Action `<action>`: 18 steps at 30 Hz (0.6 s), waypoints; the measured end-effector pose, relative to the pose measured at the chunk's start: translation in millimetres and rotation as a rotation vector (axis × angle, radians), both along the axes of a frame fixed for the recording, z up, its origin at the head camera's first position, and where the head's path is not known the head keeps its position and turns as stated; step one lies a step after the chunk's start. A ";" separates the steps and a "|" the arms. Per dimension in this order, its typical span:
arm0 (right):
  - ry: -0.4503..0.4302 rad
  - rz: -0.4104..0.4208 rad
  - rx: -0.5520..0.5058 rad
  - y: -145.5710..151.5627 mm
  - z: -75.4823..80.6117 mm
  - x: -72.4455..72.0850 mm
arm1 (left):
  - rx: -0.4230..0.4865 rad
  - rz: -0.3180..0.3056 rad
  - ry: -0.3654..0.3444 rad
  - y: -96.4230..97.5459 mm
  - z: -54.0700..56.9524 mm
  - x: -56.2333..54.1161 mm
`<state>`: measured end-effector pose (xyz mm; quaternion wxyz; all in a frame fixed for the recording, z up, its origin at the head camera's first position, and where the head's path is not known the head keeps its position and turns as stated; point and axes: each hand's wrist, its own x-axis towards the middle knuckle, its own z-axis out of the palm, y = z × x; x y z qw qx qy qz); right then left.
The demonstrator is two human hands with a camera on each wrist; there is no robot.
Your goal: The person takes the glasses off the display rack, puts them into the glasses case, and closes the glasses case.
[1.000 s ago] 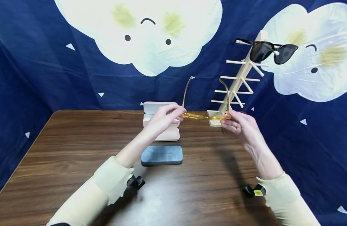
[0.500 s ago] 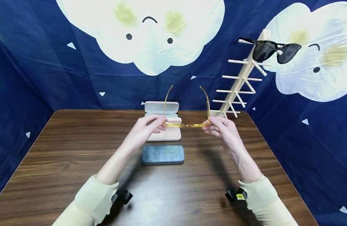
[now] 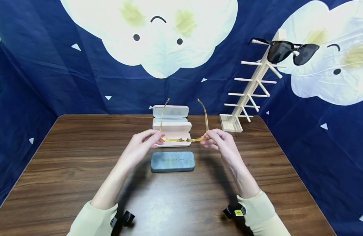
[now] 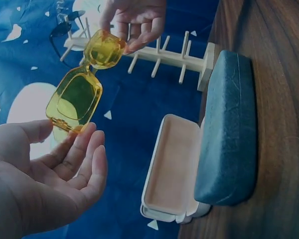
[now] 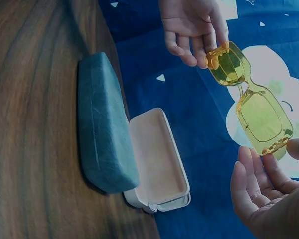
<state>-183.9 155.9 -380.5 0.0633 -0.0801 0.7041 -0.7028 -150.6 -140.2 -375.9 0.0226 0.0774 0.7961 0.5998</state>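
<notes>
A pair of yellow-tinted sunglasses point(image 3: 172, 140) is held in the air above the table, its temples unfolded and pointing away from the person. My left hand point(image 3: 141, 143) pinches the left hinge corner between thumb and fingers. At the opposite corner, my right hand point(image 3: 221, 141) pinches the frame the same way. Both yellow lenses point(image 4: 74, 97) show in the left wrist view. Beneath and beyond them lies an open pale pink glasses case point(image 3: 176, 135), its lid raised. Nearer the person sits a closed blue glasses case point(image 3: 172, 161).
A wooden display stand point(image 3: 250, 87) with several pegs rises at the table's back right. Black sunglasses point(image 3: 280, 51) hang at its top. Dark blue cloth point(image 3: 81, 88) with cloud shapes hangs behind the wooden table point(image 3: 75, 157).
Both hands have carried the yellow sunglasses left and toward the person, away from the display stand to in front of the pink case. The cases have stayed put.
</notes>
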 end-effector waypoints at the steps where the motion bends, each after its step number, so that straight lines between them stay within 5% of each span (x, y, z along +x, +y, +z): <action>1: 0.001 -0.001 0.008 -0.8 -1.6 0.7 | -0.007 0.003 -0.001 -0.8 -0.9 1.3; 18: 0.014 0.025 0.114 -18.7 -14.6 11.6 | 0.019 0.051 -0.030 -19.0 -22.6 21.2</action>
